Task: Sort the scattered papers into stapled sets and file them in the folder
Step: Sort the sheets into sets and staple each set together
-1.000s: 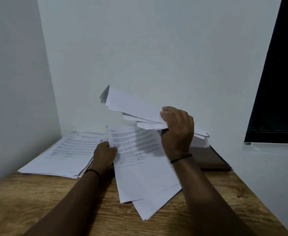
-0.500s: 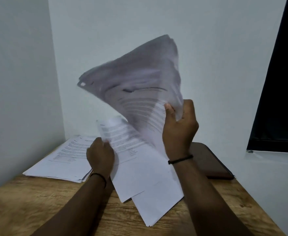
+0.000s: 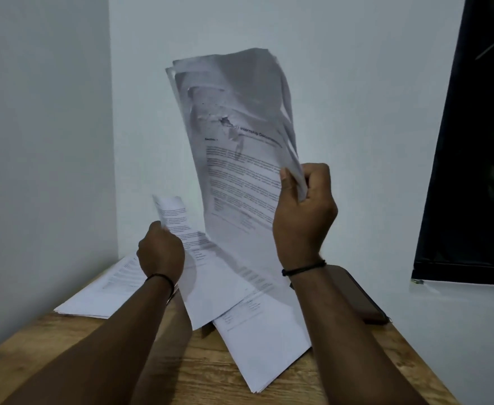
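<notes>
Sorting step: right hand point(image 3: 304, 211) gripped raised sheaf point(image 3: 240, 159), left hand point(image 3: 161, 252) pinched one sheet point(image 3: 181, 226); next, probably squaring matching pages

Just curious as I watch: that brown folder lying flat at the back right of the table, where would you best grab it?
Probably the brown folder by its near right corner, coming from the right. It lies flat against the wall on the wooden table, its left part hidden behind the right hand's forearm, so that corner alone is free.
</notes>
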